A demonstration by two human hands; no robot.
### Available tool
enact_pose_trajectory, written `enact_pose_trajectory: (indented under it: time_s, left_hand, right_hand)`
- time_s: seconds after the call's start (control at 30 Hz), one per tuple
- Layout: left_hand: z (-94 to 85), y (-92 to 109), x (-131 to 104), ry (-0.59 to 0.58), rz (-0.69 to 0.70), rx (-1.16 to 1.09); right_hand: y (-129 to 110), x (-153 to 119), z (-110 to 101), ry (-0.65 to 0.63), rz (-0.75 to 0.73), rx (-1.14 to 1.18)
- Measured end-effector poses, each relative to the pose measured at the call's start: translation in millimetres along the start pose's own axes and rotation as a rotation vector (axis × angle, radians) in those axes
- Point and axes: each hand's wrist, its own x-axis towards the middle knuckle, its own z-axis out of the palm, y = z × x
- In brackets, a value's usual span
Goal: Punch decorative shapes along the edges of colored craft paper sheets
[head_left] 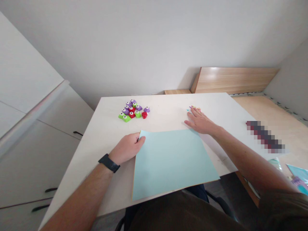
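Note:
A light blue sheet (173, 160) of paper or thin card lies on the white table in front of me, its near edge reaching the table's front. My left hand (128, 147) pinches its far left corner, thumb on top and fingers curled underneath. On the far right, my right hand (201, 121) rests with fingers spread over a small heap of tiny colourful pieces (198, 109), partly covering them; their exact kind is too small to make out. Several purple, green and red toy pieces with big eyes (131, 109) stand clustered beyond my left hand.
The white table (168, 117) stands near a grey wall. White cabinets (53, 128) with dark handles are to the left. A blurred-out dark object (266, 137) lies at the table's right edge, beside a wooden bed frame (235, 80). Some plastic packs (299, 183) sit lower right.

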Motion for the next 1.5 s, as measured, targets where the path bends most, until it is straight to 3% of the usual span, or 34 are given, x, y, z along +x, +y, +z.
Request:
enact_pose_trajectory:
  time_s: [0.2,0.47,0.8,1.03,1.5]
  left_hand:
    - [-0.4,1,0,-0.002,-0.008,0.02]
    - [0.2,-1,1,-0.008,-0.021,0.036]
    - [1.6,-2,1,0.003,-0.01,0.051]
    - [2.3,-3,1,0.014,-0.01,0.054]
    - [4.0,-5,2,-0.011,-0.026,0.096]
  right_hand:
    - [7,7,5,0.088,0.068,-0.013]
    - [10,26,10,0.075,0.133,0.046]
    - [37,-3,6,0.151,0.066,0.124]
    - [47,-6,-2,0.277,0.307,0.346]
    - [58,20,10,0.48,0.467,0.451]
